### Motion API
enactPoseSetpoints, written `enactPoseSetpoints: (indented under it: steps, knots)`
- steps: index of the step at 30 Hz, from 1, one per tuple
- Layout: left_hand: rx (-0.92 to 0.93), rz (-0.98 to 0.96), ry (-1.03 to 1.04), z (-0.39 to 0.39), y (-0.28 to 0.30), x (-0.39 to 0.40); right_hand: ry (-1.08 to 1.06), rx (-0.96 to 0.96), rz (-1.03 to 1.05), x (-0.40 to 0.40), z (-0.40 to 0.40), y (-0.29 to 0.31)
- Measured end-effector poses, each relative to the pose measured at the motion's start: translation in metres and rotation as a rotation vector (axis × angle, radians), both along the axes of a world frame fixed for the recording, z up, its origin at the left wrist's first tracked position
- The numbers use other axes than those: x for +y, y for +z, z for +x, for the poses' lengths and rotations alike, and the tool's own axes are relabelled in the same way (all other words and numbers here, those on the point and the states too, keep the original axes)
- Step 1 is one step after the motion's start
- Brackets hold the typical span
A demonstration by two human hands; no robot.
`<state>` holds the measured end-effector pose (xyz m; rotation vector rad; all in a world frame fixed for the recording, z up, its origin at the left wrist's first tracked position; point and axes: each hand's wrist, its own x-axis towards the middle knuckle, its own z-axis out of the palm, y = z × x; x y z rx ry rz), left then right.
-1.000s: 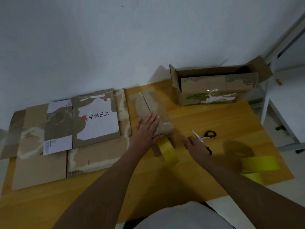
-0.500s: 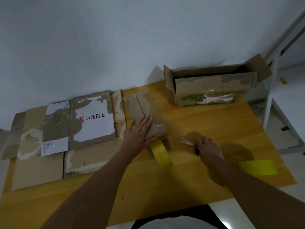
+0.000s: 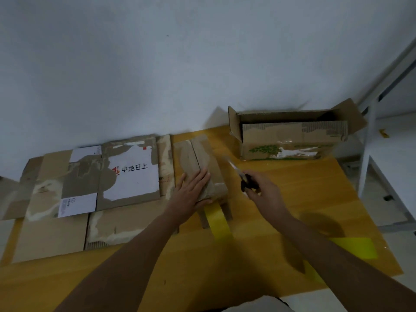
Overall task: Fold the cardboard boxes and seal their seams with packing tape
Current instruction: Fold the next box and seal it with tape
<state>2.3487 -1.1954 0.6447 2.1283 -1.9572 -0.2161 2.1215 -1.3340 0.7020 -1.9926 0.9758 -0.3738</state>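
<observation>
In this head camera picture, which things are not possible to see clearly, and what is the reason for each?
- Scissors: motion-blurred; the right hand covers the handles, so open or closed blades cannot be told.
- Small folded box: the left hand covers its near top seam.
- Yellow tape strip: its end on the box lies under that hand.
- Tape roll: partly behind the right forearm.
- Open box: interior too dark.

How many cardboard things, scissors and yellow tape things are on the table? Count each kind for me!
Cardboard: 3, the small folded box, the flattened boxes, the open box
Scissors: 1, scissors gripped in the right hand
Yellow tape: 2, tape strip, tape roll
Total: 6
</observation>
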Motion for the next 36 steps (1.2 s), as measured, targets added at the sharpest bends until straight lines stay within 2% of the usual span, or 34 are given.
enactPoseSetpoints:
  steps: [3,6,9,13,15,18,22,29,32,36]
  knots:
    - [-0.054,0.016,-0.045,0.016,-0.001,-0.005,0.209,-0.009,-0.086,0.007,0.035,0.009]
    - [-0.137,0.034,-0.099,0.031,0.002,-0.01,0.288,0.024,-0.126,0.013,0.069,0.008]
    - [-0.089,0.046,0.067,0.025,0.004,-0.01,0.306,0.105,-0.196,0.012,0.084,-0.003]
    - [0.272,-0.059,0.448,0.006,-0.001,0.024,0.399,0.219,-0.353,0.008,0.089,-0.012]
    - [0.584,-0.049,0.669,-0.01,0.004,0.047,0.436,0.269,-0.432,0.008,0.092,-0.011]
    - [1.163,0.057,0.981,-0.04,0.009,0.06,0.439,0.302,-0.506,0.01,0.095,-0.012]
    - [1.559,0.133,0.935,-0.069,0.018,0.04,0.435,0.308,-0.539,0.011,0.095,-0.012]
    - [1.584,0.087,0.831,-0.084,0.018,0.036,0.452,0.379,-0.59,0.013,0.098,-0.01]
    - [1.483,0.134,0.819,-0.079,0.017,0.034,0.457,0.408,-0.605,0.013,0.099,-0.009]
    - [1.445,0.267,0.871,-0.072,0.018,0.032,0.469,0.445,-0.614,0.012,0.102,-0.009]
